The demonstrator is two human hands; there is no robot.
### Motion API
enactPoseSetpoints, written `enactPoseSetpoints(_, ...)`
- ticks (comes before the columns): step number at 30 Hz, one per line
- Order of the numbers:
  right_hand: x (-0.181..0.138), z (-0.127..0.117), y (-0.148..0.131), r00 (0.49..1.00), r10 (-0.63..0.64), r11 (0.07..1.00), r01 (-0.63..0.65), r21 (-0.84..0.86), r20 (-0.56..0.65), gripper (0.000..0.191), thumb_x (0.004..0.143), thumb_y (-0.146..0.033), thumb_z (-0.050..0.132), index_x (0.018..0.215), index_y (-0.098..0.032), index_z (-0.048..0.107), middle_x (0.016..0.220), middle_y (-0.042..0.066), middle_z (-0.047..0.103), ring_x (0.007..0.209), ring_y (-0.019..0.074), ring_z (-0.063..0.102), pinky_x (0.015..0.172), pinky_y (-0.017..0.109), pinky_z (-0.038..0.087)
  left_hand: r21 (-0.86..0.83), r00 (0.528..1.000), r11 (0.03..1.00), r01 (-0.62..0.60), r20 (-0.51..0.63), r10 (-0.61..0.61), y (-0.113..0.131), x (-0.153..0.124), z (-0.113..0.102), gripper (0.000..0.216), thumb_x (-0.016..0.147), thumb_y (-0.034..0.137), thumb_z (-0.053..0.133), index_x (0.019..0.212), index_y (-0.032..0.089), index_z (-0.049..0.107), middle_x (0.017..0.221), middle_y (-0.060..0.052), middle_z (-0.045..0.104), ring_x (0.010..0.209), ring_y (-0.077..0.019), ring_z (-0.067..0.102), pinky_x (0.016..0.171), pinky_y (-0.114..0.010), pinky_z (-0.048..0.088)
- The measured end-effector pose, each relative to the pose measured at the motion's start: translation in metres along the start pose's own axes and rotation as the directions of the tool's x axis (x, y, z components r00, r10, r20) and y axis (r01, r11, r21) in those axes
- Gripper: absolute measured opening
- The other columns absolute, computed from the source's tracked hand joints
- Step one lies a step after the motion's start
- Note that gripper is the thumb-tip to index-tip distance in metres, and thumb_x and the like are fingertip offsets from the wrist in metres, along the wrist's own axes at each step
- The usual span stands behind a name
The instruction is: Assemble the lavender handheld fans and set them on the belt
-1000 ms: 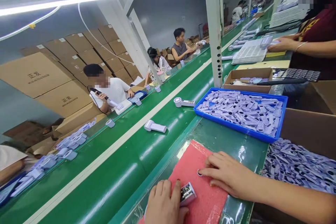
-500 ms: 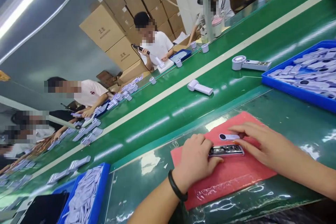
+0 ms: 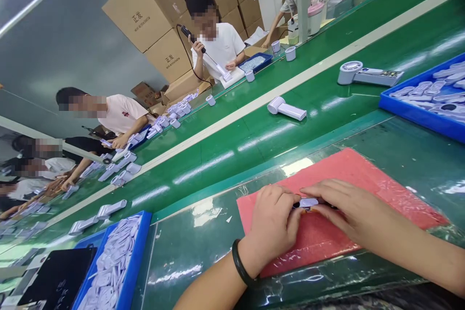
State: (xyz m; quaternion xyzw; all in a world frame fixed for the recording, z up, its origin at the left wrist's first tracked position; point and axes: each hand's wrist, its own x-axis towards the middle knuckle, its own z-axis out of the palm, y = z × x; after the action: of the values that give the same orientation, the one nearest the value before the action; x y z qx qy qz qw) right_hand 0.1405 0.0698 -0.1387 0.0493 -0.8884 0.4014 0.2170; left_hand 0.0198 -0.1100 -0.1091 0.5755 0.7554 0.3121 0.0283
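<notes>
Both my hands rest on a red foam mat (image 3: 363,174) laid on the green bench. My left hand (image 3: 273,225), with a black band at the wrist, grips one end of a small lilac plastic part (image 3: 308,202). My right hand (image 3: 350,210) covers the other end of the part and presses it against a piece hidden beneath the fingers. Only a short stretch of the part shows between the two hands.
A green conveyor belt (image 3: 225,155) runs past with a white handheld device (image 3: 286,107) and another (image 3: 366,75) on it. Blue trays of lilac parts sit at right (image 3: 417,111) and lower left (image 3: 136,261). Several seated people work across the belt; cardboard boxes (image 3: 138,14) are stacked behind.
The view swung left and down. The lilac cover that lay beside the open device now sits on it between both hands.
</notes>
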Motion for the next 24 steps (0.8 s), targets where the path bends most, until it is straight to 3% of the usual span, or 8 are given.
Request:
enactPoseSetpoints(4, -0.001, 0.001, 0.008, 0.993, 0.114, 0.983, -0.114, 0.141, 0.008, 0.019, 0.108, -0.037, 0.046, 0.108, -0.029, 0.063, 0.106, 0.001, 0.062, 0.097, 0.0264, 0.057, 0.081, 0.043, 0.047, -0.038, 0.997, 0.996, 0.080, 0.022, -0.079, 0.001, 0.002, -0.001, 0.011, 0.095, 0.018, 0.056, 0.106, 0.017, 0.061, 0.102, -0.006, 0.062, 0.097, -0.0226, 0.055, 0.085, -0.039, 0.045)
enactPoseSetpoints(7, -0.003, 0.002, 0.017, 0.975, 0.209, 0.931, -0.223, 0.289, 0.082, 0.023, 0.106, -0.044, 0.049, 0.102, -0.029, 0.067, 0.103, 0.001, 0.063, 0.098, 0.0270, 0.058, 0.083, 0.042, 0.047, -0.053, 0.994, 0.993, 0.104, 0.025, -0.103, 0.004, 0.004, -0.003, 0.009, 0.093, 0.016, 0.061, 0.102, 0.018, 0.063, 0.099, -0.005, 0.063, 0.095, -0.0217, 0.056, 0.084, -0.039, 0.046)
enactPoseSetpoints(12, -0.012, -0.005, 0.018, 0.944, 0.229, 0.936, -0.280, 0.213, 0.239, 0.031, 0.102, -0.048, 0.052, 0.126, -0.032, 0.062, 0.127, 0.002, 0.057, 0.117, 0.0299, 0.052, 0.097, 0.049, 0.045, -0.070, 0.998, 0.997, 0.028, 0.050, -0.025, 0.015, -0.003, -0.006, 0.016, 0.088, 0.019, 0.071, 0.102, 0.018, 0.064, 0.107, -0.004, 0.066, 0.110, -0.0234, 0.059, 0.103, -0.044, 0.049)
enactPoseSetpoints(15, -0.017, -0.008, 0.012, 0.936, 0.181, 0.969, -0.223, 0.110, 0.301, 0.036, 0.102, -0.044, 0.047, 0.134, -0.033, 0.058, 0.130, 0.003, 0.055, 0.118, 0.0319, 0.051, 0.097, 0.054, 0.045, 0.026, 0.990, 0.995, 0.100, 0.098, -0.102, 0.026, -0.013, -0.002, 0.028, 0.086, 0.022, 0.074, 0.111, 0.020, 0.062, 0.118, -0.005, 0.064, 0.116, -0.0256, 0.057, 0.114, -0.051, 0.043)
enactPoseSetpoints(19, -0.019, -0.006, 0.008, 0.977, 0.034, 0.999, -0.042, 0.035, 0.211, 0.032, 0.103, -0.033, 0.040, 0.128, -0.028, 0.060, 0.121, 0.005, 0.059, 0.110, 0.0320, 0.055, 0.091, 0.056, 0.047, 0.192, 0.977, 0.971, 0.140, 0.130, -0.166, 0.038, -0.020, 0.004, 0.026, 0.092, 0.021, 0.060, 0.118, 0.022, 0.058, 0.124, -0.005, 0.063, 0.127, -0.0310, 0.051, 0.112, -0.064, 0.039)
enactPoseSetpoints(24, -0.023, -0.004, 0.010, 0.982, -0.010, 0.999, 0.003, 0.034, 0.189, 0.031, 0.103, -0.033, 0.044, 0.130, -0.026, 0.058, 0.121, 0.007, 0.059, 0.109, 0.0325, 0.056, 0.089, 0.052, 0.050, 0.183, 0.973, 0.973, 0.144, 0.152, -0.173, 0.039, -0.018, 0.004, 0.023, 0.092, 0.023, 0.062, 0.115, 0.024, 0.059, 0.119, -0.003, 0.066, 0.127, -0.0293, 0.052, 0.112, -0.058, 0.041)
